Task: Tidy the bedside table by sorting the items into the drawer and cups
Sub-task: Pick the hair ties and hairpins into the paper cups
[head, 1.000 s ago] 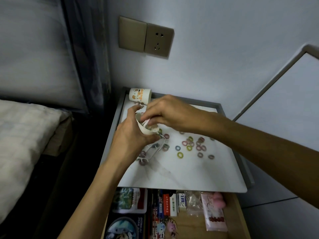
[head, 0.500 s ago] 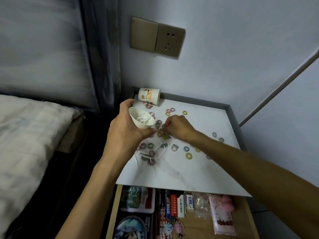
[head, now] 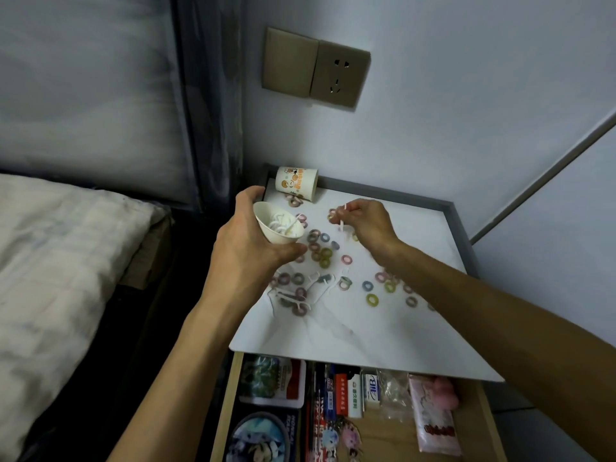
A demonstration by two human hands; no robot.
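Past the open wooden drawer (head: 224,415) and ring-strewn white tabletop (head: 383,335), the left hand (head: 246,251) grips the small white paper cup (head: 278,228), tilted; the right hand (head: 370,225), pinching a thin white plastic pick (head: 342,225) farther back, should reach over the cup's rim before releasing.

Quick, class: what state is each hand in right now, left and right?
Left hand: grips the white paper cup.
Right hand: pinches a white floss pick.

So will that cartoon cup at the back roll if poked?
Probably: the cartoon cup seems to lie on its side. It looks like paper, so likely light and squashy. The raised edge behind should stop it.
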